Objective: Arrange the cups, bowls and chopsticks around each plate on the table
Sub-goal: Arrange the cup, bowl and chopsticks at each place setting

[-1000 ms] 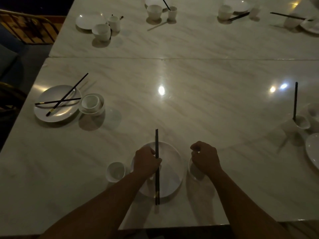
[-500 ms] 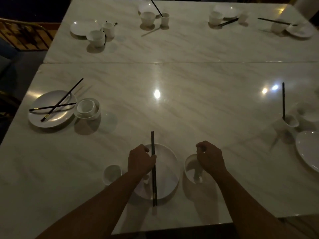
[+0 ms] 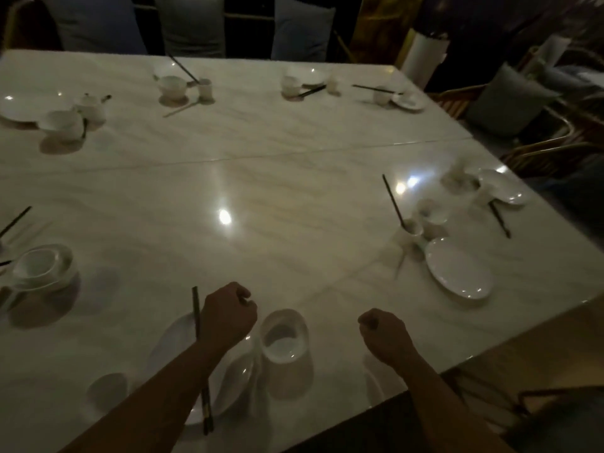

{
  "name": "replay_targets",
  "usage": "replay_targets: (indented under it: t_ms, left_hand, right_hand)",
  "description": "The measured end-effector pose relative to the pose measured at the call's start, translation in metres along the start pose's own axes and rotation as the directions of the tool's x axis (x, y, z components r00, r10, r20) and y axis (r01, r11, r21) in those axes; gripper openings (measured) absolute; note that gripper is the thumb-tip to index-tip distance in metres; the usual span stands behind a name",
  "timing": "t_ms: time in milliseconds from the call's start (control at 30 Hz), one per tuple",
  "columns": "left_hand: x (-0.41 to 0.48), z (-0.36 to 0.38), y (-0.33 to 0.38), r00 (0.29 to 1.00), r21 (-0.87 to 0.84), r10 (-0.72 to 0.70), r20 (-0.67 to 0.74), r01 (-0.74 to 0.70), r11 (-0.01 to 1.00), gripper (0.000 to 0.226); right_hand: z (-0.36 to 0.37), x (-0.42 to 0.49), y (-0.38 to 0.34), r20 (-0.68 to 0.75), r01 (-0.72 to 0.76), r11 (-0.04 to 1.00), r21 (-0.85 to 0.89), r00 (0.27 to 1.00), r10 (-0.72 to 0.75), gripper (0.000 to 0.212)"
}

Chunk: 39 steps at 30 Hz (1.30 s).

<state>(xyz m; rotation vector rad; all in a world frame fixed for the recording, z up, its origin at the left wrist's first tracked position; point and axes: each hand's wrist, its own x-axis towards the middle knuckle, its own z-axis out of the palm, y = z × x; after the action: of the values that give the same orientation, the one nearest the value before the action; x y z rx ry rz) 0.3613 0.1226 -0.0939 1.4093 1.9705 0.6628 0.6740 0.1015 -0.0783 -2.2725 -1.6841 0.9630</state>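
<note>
A white plate [image 3: 173, 341] lies near the table's front edge with a pair of dark chopsticks [image 3: 197, 313] lying lengthwise across it. My left hand [image 3: 228, 317] hovers over the plate's right part, just right of the chopsticks, with its fingers curled and nothing in them. A white bowl [image 3: 286, 335] stands right beside the plate. My right hand [image 3: 385, 335] is apart from the bowl on its right, curled into a fist with nothing in it. A small white cup [image 3: 108, 392] stands left of the plate.
On the marble table [image 3: 294, 207], a second plate [image 3: 457, 273] lies at the right, beside a cup [image 3: 410, 227] with a chopstick in it and a bowl [image 3: 433, 210]. At the left edge a cup sits inside a bowl [image 3: 42, 266]. Several more settings line the far side, with chairs beyond.
My right hand let go of the bowl and moved right. My left hand shifted right, off the chopsticks. The view swung to the right.
</note>
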Motion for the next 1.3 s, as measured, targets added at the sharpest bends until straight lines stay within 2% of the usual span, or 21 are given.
replay_targets:
  t_ms: [133,300,467,600,667,867,967,1100,1300]
  left_hand:
    - [0.014,0.023,0.037,0.997,0.061,0.066,-0.044,-0.063,0.996,0.016]
    - [0.036,0.095,0.115,0.993,0.068,0.078,-0.09,-0.072,0.995,0.015]
    - [0.032,0.186,0.2,0.999,0.039,-0.001,-0.038,0.002,0.999,0.017]
    - [0.037,0.234,0.251,0.997,-0.011,-0.071,0.012,0.071,0.997,0.022]
    - [0.044,0.252,0.271,0.995,-0.04,-0.093,0.023,0.094,0.995,0.023]
    - [0.078,0.277,0.303,0.989,-0.142,-0.141,-0.052,0.132,0.981,0.024]
    - [0.103,0.284,0.317,0.983,-0.232,-0.164,-0.08,0.142,0.962,0.031]
    - [0.131,0.295,0.328,0.965,-0.315,-0.218,-0.144,0.164,0.935,0.039]
    - [0.144,0.3,0.336,0.943,-0.326,-0.238,-0.234,0.155,0.933,0.033]
  right_hand:
    - [-0.037,0.028,0.041,-0.08,-0.026,0.998,0.056,0.996,0.03,0.02]
    - [-0.087,0.084,0.094,-0.068,0.032,0.988,0.153,0.997,-0.021,0.014]
    - [-0.162,0.14,0.152,-0.041,0.111,0.979,0.17,0.994,-0.106,0.015]
    - [-0.222,0.176,0.188,-0.041,0.085,0.98,0.18,0.996,-0.079,0.015]
    - [-0.246,0.199,0.197,-0.055,0.09,0.988,0.129,0.995,-0.084,0.017]
    - [-0.265,0.259,0.163,-0.003,0.203,0.976,0.076,0.979,-0.204,0.016]
    - [-0.261,0.278,0.134,0.012,0.314,0.949,0.018,0.949,-0.315,0.017]
    - [-0.252,0.305,0.1,0.044,0.39,0.921,-0.017,0.92,-0.389,0.02]
    - [-0.225,0.336,0.059,0.154,0.502,0.865,-0.016,0.856,-0.494,0.025]
